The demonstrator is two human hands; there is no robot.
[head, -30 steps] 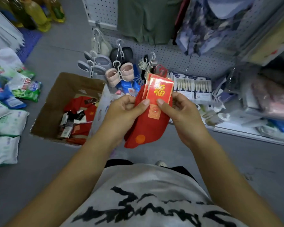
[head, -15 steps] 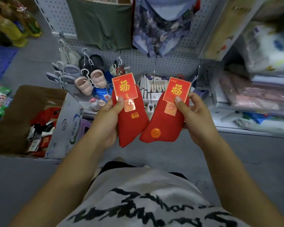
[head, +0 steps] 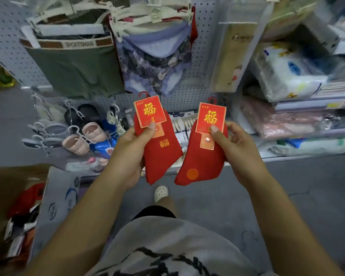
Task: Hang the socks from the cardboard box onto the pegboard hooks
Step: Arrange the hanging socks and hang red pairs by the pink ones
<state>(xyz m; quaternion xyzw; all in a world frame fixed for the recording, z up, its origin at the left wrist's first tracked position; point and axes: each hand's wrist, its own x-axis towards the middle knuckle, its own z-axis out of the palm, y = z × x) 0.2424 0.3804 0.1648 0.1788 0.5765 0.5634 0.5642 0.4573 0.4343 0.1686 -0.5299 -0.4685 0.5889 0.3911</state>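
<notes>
Left grip (head: 131, 154): closed on left sock (head: 161, 156), thumb pinning its card label (head: 148, 110). Right grip (head: 234, 150): closed on right sock (head: 199, 162), thumb on label edge. Both socks red, hanging toe-down, side by side between the grips, not touching. Red plastic hanger (head: 143, 94) atop each label. Pegboard (head: 201, 56) beyond the grips, hung with underwear (head: 76, 70). Cardboard box (head: 0, 196) below and left of left grip, holding red items (head: 26, 198).

Matt red cloth socks (head: 161, 156) — glossy paper header cards (head: 149, 111).
</notes>
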